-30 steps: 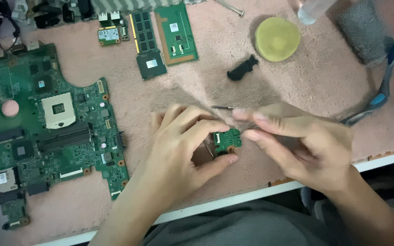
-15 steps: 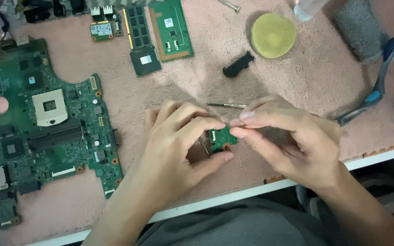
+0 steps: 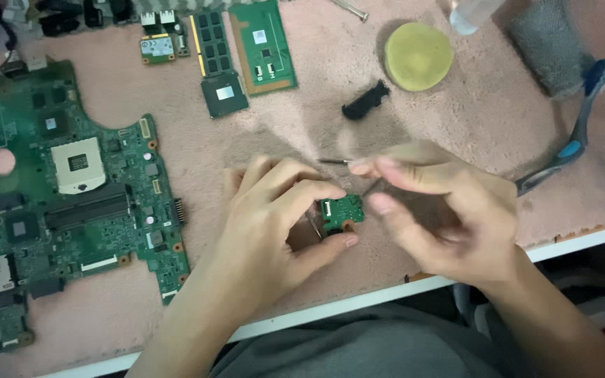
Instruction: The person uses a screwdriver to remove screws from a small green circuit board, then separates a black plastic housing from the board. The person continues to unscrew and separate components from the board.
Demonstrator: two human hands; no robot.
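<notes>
Small green circuit board [image 3: 341, 213] sits pinched in your left hand [image 3: 274, 224], thumb under its lower edge and forefinger curled over the top, just right of the motherboard [image 3: 71, 189], your landmark here. By my judgement it is light, stiff and fragile: thin laminate with a white connector and tiny soldered parts, so keep your hold on the bare edges and off the component face.

Your right hand [image 3: 449, 210] is closed narrowly round a thin metal tool [image 3: 334, 162], whose tip points back toward the motherboard just above the little board; how firmly you grip it is blurred.

Counted from largest: one motherboard, lying flat on the pink mat [image 3: 302, 119]. Up and right of it lie one larger green card [image 3: 264, 45], one memory stick [image 3: 209, 42], one square chip [image 3: 224, 93] and one small wireless card [image 3: 160, 46]. Far right of it you have one grey cloth [image 3: 544, 42], one round yellow pad [image 3: 419, 56], one blue-handled brush [image 3: 568, 140], and nearer, one black plastic piece [image 3: 365, 101]. One pink blob [image 3: 1, 162] rests at the motherboard's left edge.
</notes>
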